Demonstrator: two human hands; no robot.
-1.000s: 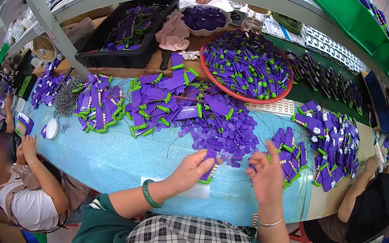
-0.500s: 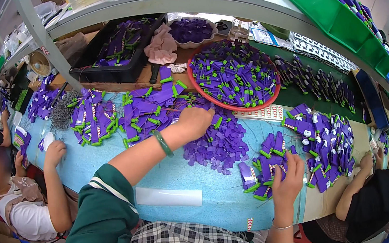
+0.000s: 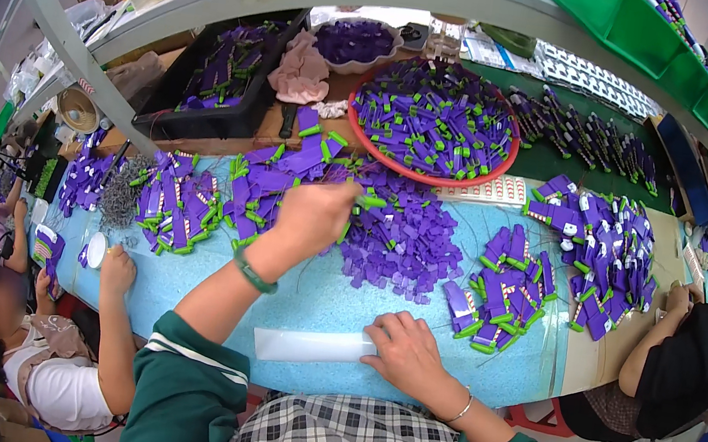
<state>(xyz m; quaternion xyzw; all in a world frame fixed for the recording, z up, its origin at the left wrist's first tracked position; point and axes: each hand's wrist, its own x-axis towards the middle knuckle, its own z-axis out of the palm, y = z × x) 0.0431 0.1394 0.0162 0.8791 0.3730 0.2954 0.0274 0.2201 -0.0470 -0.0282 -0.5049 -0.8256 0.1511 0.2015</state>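
Picking a piece from the purple heap, centre of frame

My left hand (image 3: pixel 312 208) is stretched out over the loose heap of small flat purple plastic pieces (image 3: pixel 401 237), fingers pinched together on a purple piece with a green cap (image 3: pixel 372 200) at its upper edge, just below the round red basin full of purple-and-green parts (image 3: pixel 433 119). My right hand (image 3: pixel 408 353) lies flat, lower centre, fingertips spread apart and pressing on the white translucent plastic strip (image 3: pixel 309 345) on the light blue tabletop (image 3: pixel 182 287). Step, I reckon: pick-up. Next needs a clean lift w/o dragging neighbours, and the strip kept steady.
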